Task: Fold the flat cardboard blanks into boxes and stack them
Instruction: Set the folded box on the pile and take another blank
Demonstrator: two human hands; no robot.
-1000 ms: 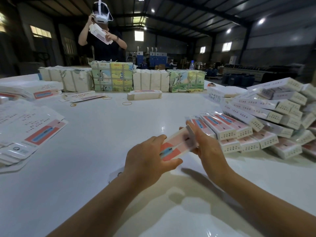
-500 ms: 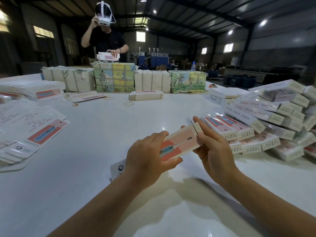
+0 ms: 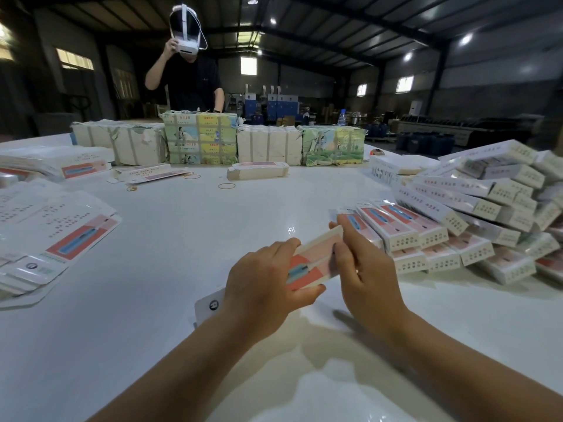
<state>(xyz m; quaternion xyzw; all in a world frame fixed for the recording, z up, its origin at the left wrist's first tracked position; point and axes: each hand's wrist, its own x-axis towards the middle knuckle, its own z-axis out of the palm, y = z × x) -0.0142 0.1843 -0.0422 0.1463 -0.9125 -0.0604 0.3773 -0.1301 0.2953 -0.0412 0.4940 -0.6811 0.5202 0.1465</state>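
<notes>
The person is holding one half-formed carton (image 3: pixel 315 263) just above the white table (image 3: pixel 182 239), between both hands. It is looking like thin printed card: light, springy along its creases, glossy enough to slide, and easy to dent, so I would judge the long edges and corners the best places to take it, not the flat faces. The left hand (image 3: pixel 265 280) is gripping the near end, thumb lying under the lower edge and fingers curled over the top. The right hand (image 3: pixel 364 269) is pressing against the far end with fingers nearly straight, one fingertip reaching past the carton's top corner. Finished boxes (image 3: pixel 457 214) are piling up just beside the right hand; flat blanks (image 3: pixel 58 236) are lying well apart to the left.
</notes>
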